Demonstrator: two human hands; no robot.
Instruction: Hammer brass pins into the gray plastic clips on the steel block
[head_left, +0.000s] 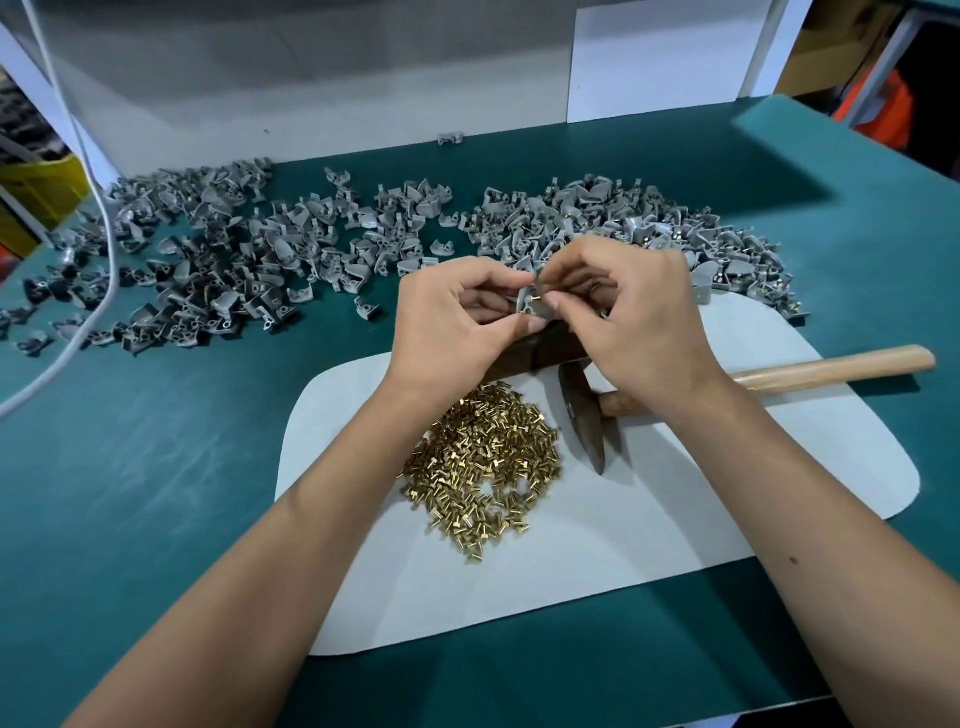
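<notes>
Fingers (553, 300) of the right hand (634, 317) pinch a brass pin (535, 298) into the gray clip (527, 301). Left hand (457, 322) pinches the clip steady above the steel block (540, 351). Hammer (587, 415) lies near, ready.

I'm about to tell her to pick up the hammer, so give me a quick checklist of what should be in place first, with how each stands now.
1. Clip held: ok, the left hand grips it.
2. Brass pin at the clip: ok, the right hand pinches it there.
3. Pin fully started in its hole: cannot tell.
4. Clip seated on the steel block: not ok, held just above it.
5. Hammer free: ok, it lies on the white mat, beneath the right wrist.
6. Right hand free: not ok.
</notes>
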